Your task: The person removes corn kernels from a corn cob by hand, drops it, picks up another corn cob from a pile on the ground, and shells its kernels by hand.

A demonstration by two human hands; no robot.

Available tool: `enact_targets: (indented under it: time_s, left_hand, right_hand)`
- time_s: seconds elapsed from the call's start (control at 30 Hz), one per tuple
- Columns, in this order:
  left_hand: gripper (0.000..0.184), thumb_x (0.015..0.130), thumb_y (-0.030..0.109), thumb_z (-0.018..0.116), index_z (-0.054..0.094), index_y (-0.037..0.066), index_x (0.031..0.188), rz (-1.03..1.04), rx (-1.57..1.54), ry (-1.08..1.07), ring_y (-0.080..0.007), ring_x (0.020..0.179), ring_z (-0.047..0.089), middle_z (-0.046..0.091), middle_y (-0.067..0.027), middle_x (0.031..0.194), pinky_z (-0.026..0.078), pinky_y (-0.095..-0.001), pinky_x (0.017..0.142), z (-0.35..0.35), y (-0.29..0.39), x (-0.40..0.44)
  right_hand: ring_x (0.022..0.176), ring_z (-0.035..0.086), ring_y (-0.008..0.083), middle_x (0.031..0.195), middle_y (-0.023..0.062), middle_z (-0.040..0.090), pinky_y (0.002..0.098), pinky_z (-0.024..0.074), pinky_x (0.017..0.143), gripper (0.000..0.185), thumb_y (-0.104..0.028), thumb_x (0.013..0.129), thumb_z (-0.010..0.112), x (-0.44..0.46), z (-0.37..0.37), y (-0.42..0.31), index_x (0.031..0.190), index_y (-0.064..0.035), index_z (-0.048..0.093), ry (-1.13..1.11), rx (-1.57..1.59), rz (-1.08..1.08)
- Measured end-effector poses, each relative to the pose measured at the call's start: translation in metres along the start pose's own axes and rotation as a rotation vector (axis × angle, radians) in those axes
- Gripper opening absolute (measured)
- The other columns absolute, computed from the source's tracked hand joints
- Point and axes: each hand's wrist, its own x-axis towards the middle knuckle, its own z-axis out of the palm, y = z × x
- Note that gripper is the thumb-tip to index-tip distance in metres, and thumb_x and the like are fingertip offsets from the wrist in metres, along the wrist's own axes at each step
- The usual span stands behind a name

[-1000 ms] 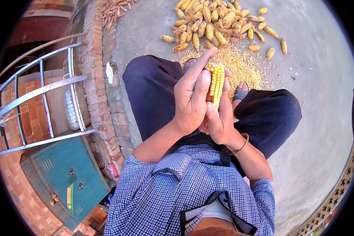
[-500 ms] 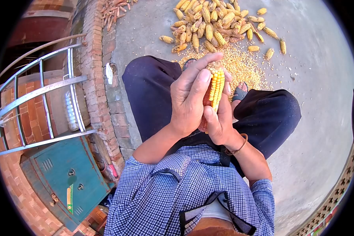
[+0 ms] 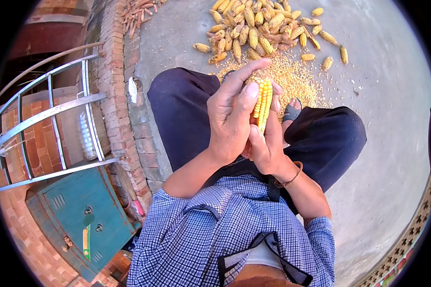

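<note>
An ear of corn (image 3: 263, 104) stands nearly upright between my two hands, above my lap, with rows of yellow kernels facing up. My left hand (image 3: 227, 117) wraps its left side, thumb pressed near the top and index finger reaching over the tip. From the right and below, my right hand (image 3: 269, 149) grips it, thumb against its lower part. A reddish, bare piece of cob (image 3: 247, 150) shows low between the palms; whether it belongs to the same ear or a second one, I cannot tell. Loose kernels (image 3: 299, 85) lie on the ground beyond my hands.
A heap of unshelled corn ears (image 3: 254, 36) lies ahead on the concrete floor (image 3: 388, 158). Bare reddish cobs (image 3: 136, 15) are piled at the upper left. A brick edging (image 3: 116, 95), a metal rail frame (image 3: 52, 110) and a teal metal cabinet (image 3: 76, 205) stand on the left.
The ear has turned and shifted slightly between my hands, so less of its reddish side shows. Both hands keep their grip in almost the same place.
</note>
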Motion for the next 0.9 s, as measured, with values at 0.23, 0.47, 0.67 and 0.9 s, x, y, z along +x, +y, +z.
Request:
enact_targets:
  time_s: [0.23,0.47,0.67,0.9]
  left_hand:
    - [0.040,0.102,0.008,0.038,0.044,-0.005,0.139,-0.047,-0.077,0.010,-0.0125,0.087,0.063,0.066,-0.0128,0.103,0.053,-0.0256,0.079,0.001,0.002,-0.001]
    - [0.047,0.105,0.016,0.044,0.035,-0.006,0.145,0.052,0.082,0.016,-0.0125,0.089,0.063,0.066,-0.0137,0.108,0.053,-0.0260,0.081,-0.004,-0.013,-0.002]
    - [0.048,0.106,0.018,0.038,0.032,-0.005,0.148,0.151,0.107,-0.058,-0.0126,0.087,0.063,0.065,-0.0144,0.109,0.053,-0.0275,0.080,-0.010,-0.021,0.001]
    - [0.048,0.107,0.017,0.031,0.026,-0.004,0.151,0.170,0.141,-0.088,-0.0157,0.090,0.063,0.064,-0.0170,0.114,0.053,-0.0308,0.084,-0.008,-0.022,0.002]
  right_hand:
    - [0.134,0.043,0.0321,0.142,0.0252,0.041,0.0385,0.0335,0.109,0.084,-0.045,0.096,0.048,0.003,0.004,-0.010,0.148,0.0119,0.015,0.049,0.014,0.014]
    - [0.129,0.049,0.0343,0.139,0.0254,0.045,0.0391,0.0378,0.105,0.084,-0.052,0.096,0.044,0.002,0.004,-0.003,0.149,0.0084,0.018,0.044,-0.016,0.019]
    - [0.126,0.052,0.0379,0.140,0.0272,0.045,0.0398,0.0401,0.103,0.078,-0.047,0.099,0.038,0.003,0.006,-0.005,0.151,0.0064,0.015,0.083,-0.070,-0.002]
    - [0.124,0.054,0.0373,0.136,0.0254,0.048,0.0410,0.0422,0.100,0.070,-0.041,0.099,0.038,0.006,0.008,-0.012,0.149,0.0059,0.020,0.186,-0.181,-0.066]
